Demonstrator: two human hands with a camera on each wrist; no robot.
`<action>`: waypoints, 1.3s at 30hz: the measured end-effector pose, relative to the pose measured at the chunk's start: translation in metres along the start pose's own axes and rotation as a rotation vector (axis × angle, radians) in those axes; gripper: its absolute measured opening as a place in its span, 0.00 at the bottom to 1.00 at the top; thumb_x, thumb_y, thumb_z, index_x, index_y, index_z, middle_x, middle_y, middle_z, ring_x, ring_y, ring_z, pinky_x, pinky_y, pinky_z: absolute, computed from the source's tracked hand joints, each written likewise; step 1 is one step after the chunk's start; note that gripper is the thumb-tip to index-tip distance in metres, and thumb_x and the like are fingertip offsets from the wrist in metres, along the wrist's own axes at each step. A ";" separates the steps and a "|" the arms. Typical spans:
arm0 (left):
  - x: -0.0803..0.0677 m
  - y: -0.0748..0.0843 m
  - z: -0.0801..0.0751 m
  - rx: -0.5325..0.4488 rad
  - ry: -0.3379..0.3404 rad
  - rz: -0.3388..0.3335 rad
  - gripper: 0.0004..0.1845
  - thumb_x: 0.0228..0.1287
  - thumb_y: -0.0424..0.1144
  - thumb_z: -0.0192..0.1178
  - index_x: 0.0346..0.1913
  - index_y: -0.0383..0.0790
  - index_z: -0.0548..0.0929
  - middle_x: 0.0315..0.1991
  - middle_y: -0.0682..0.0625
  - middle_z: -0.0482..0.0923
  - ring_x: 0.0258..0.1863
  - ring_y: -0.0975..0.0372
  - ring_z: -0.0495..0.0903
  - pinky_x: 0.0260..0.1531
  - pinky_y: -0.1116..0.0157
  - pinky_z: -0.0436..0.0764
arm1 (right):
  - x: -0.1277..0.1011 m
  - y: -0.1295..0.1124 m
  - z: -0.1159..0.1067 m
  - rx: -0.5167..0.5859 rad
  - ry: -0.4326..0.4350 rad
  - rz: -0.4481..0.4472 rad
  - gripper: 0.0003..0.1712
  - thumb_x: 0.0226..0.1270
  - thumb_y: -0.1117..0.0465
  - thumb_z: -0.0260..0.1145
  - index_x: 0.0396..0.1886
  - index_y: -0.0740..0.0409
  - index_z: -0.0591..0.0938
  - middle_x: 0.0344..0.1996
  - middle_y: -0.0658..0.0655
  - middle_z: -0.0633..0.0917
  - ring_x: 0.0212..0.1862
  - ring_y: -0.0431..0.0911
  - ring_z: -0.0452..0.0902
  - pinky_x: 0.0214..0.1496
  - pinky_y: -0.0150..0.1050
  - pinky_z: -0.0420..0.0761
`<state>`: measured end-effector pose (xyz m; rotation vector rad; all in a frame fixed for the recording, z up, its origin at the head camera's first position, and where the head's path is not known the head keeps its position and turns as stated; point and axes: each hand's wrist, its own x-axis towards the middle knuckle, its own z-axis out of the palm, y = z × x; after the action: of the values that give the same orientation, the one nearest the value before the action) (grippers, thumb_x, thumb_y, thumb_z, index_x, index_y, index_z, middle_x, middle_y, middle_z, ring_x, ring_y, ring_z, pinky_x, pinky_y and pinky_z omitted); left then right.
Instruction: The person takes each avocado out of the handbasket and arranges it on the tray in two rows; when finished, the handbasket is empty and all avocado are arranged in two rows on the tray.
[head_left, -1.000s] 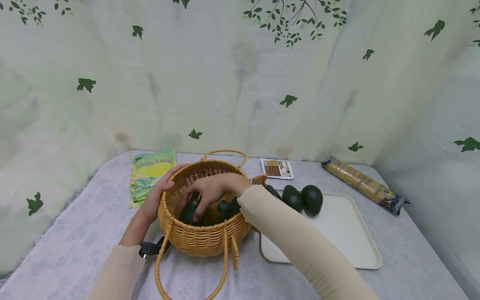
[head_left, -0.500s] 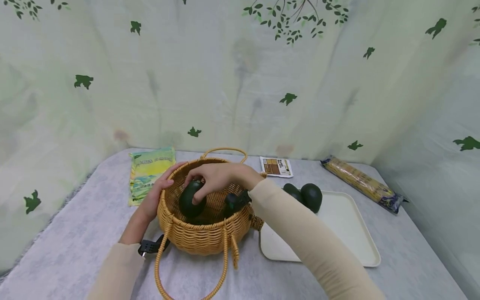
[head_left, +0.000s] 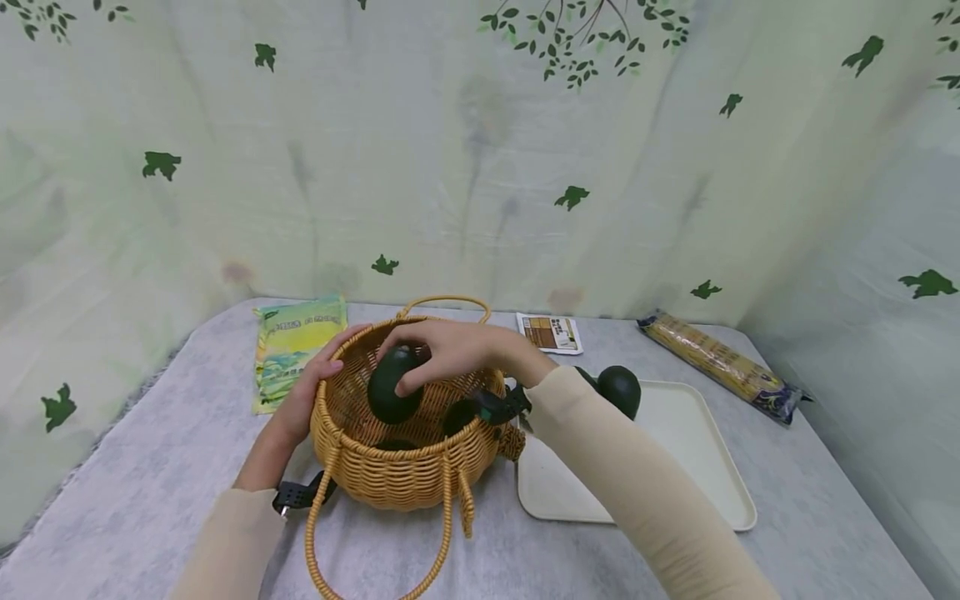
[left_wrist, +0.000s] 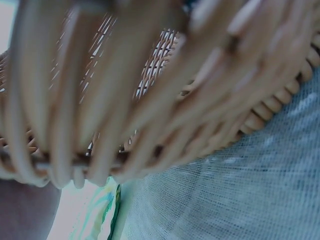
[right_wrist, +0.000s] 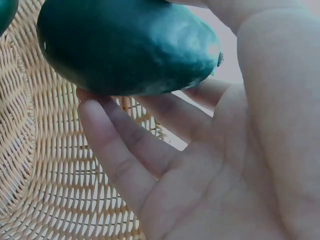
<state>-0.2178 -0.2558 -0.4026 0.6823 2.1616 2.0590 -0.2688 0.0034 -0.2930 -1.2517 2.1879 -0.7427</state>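
The right hand [head_left: 459,348] grips a dark fruit [head_left: 386,393] inside the basket [head_left: 393,485], higher up than a second ago, so lifting it seems well begun. The left hand [head_left: 311,385] holds the basket at its left side. More fruit [head_left: 620,388] is on the tray [head_left: 693,450] right of the basket

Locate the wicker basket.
In the head view, the wicker basket stands left of centre on the table, between the yellow packet and the white tray, with the left hand on its rim.

Here's the basket [head_left: 405,483] beneath the right hand [head_left: 453,348], bag [head_left: 292,346] just left of the left hand [head_left: 317,379], tray [head_left: 686,454] right of both!
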 end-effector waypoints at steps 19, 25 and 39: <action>-0.001 0.001 0.001 -0.002 0.018 -0.016 0.31 0.78 0.48 0.32 0.81 0.51 0.58 0.74 0.44 0.59 0.71 0.49 0.65 0.60 0.62 0.78 | -0.035 0.006 0.011 0.103 0.079 -0.037 0.30 0.72 0.42 0.66 0.70 0.43 0.75 0.61 0.44 0.78 0.58 0.39 0.78 0.59 0.40 0.79; 0.000 0.001 0.001 -0.010 0.011 -0.015 0.31 0.79 0.48 0.33 0.81 0.50 0.58 0.74 0.42 0.59 0.71 0.49 0.65 0.60 0.62 0.78 | -0.046 0.008 0.016 0.143 0.129 -0.099 0.26 0.70 0.44 0.69 0.66 0.33 0.76 0.60 0.43 0.78 0.47 0.42 0.84 0.52 0.40 0.83; 0.000 0.001 0.001 -0.005 0.019 -0.010 0.31 0.78 0.47 0.34 0.81 0.50 0.58 0.74 0.45 0.60 0.71 0.49 0.64 0.60 0.61 0.77 | -0.068 0.014 0.022 0.264 0.218 -0.190 0.27 0.74 0.54 0.65 0.71 0.42 0.73 0.62 0.49 0.78 0.51 0.46 0.85 0.52 0.44 0.85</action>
<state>-0.2175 -0.2551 -0.4015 0.6524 2.1642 2.0734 -0.2319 0.0650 -0.3073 -1.3021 2.0667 -1.2535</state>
